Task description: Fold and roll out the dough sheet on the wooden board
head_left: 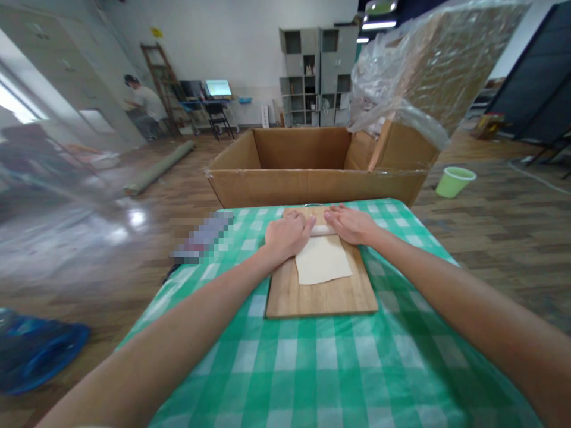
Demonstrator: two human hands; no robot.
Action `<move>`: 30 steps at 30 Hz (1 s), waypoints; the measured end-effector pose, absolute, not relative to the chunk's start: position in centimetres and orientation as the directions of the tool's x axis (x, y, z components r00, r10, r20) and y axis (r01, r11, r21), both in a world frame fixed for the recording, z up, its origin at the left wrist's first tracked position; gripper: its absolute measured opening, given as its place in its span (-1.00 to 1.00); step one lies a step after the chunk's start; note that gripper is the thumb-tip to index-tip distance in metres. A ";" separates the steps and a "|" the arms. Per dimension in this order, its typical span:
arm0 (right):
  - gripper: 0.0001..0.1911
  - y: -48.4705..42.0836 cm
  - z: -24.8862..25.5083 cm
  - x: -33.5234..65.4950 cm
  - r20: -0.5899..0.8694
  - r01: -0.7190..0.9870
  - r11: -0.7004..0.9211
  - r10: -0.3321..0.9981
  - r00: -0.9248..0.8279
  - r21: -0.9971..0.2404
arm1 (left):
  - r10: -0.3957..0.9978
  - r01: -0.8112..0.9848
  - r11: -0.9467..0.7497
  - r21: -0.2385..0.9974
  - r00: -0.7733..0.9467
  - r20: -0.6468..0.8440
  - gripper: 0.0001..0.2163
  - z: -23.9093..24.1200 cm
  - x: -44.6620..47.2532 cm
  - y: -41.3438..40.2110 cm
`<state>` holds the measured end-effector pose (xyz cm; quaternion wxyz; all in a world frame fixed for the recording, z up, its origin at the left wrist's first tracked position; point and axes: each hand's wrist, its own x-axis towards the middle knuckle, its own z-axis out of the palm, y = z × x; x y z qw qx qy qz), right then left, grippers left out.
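Observation:
A wooden cutting board (285, 300) lies on the table, and a thin pale sheet of dough (323, 263) is spread over its middle. Across the far end of the dough runs a short pale rolling pin (324, 230). My left hand (291, 232) is closed over its left end, with the thumb pointing inward. At the right end, my right hand (350, 224) presses on the pin with its fingers reaching forward and inward. The hands cover both ends of the pin. A metal handle shows at the board's far edge.
A green-and-white checked cloth (285, 368) covers the table. A blurred-out flat object (203, 238) lies at its left edge. Beyond stands a large open cardboard box (312, 187) with plastic wrap. A green bucket (455, 181) is on the floor at right. One person is far left.

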<state>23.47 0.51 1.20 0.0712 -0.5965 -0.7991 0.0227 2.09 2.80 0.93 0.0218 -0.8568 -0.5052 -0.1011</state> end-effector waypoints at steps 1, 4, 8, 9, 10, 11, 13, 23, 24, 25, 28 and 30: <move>-0.26 0.6 1.0 23.5 0.102 0.950 0.292 0.954 -0.281 -0.108 | 0.857 0.867 -0.494 0.061 0.474 0.203 -0.33 0.9 2.1 2.8; -0.29 -0.3 0.8 23.5 0.172 0.936 0.346 0.928 -0.331 -0.062 | 0.835 0.854 -0.519 0.043 0.495 0.242 -0.35 0.7 1.7 2.2; -0.34 -2.7 0.7 23.2 0.248 0.926 0.373 0.905 -0.346 -0.067 | 0.792 0.830 -0.557 -0.005 0.534 0.296 -0.41 0.6 1.0 0.5; -0.35 -3.3 0.7 23.1 0.257 0.928 0.365 0.906 -0.336 -0.072 | 0.780 0.822 -0.569 -0.018 0.546 0.307 -0.42 0.6 0.8 -0.1; -0.36 -4.0 0.6 23.1 0.261 0.931 0.356 0.908 -0.327 -0.073 | 0.768 0.815 -0.579 -0.029 0.557 0.316 -0.42 0.5 0.5 -0.7; -0.36 -4.6 0.5 23.0 0.262 0.934 0.351 0.910 -0.322 -0.071 | 0.759 0.808 -0.588 -0.036 0.567 0.322 -0.41 0.4 0.3 -1.3; -0.35 -6.0 0.3 23.0 0.260 0.932 0.357 0.907 -0.330 -0.061 | 0.746 0.796 -0.603 -0.042 0.582 0.323 -0.37 0.2 -0.3 -2.7; -0.24 -13.9 0.4 22.6 0.293 0.900 0.433 0.868 -0.400 -0.054 | 0.647 0.702 -0.707 -0.087 0.691 0.322 -0.33 1.3 -3.1 -10.7; -0.21 -14.6 0.4 22.6 0.290 0.893 0.447 0.863 -0.413 -0.058 | 0.626 0.681 -0.726 -0.092 0.711 0.320 -0.36 1.8 -3.3 -10.9; -0.20 -15.1 0.4 22.7 0.286 0.885 0.462 0.857 -0.428 -0.060 | 0.608 0.659 -0.746 -0.093 0.731 0.309 -0.41 2.4 -3.4 -10.8; -0.16 -15.8 0.7 22.9 0.267 0.872 0.487 0.849 -0.457 -0.056 | 0.580 0.610 -0.790 -0.066 0.778 0.244 -0.53 4.2 -2.7 -8.8; -0.17 -15.6 1.2 23.1 0.248 0.869 0.492 0.849 -0.466 -0.055 | 0.604 0.629 -0.777 -0.028 0.758 0.247 -0.54 4.8 -1.6 -6.7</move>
